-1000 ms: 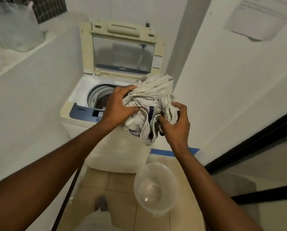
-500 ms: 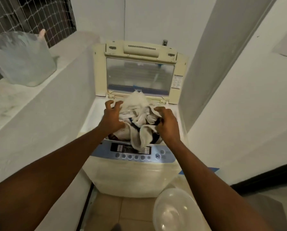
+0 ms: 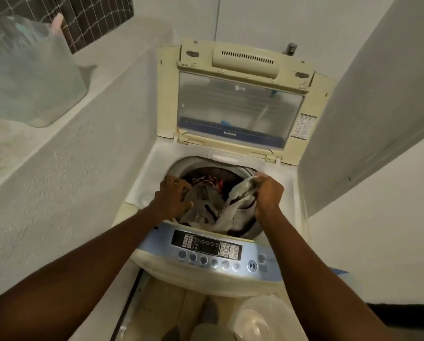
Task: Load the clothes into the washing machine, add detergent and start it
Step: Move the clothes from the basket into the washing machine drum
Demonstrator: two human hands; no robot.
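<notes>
Plastic container [image 3: 31, 77] on the ledge at left, untouched. Left hand [image 3: 175, 196] pressing into the pale clothes [image 3: 206, 205] in the drum [image 3: 181, 166], grip unclear. Right hand [image 3: 267, 193] clamped on a bunched part of them at the rim. Loading nearly done; detergent, lid [image 3: 238, 99], start button [image 3: 252, 265] remain.

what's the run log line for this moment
stage: loading | left hand: pressing clothes into drum | right hand: gripping white garment | lid: open
</notes>
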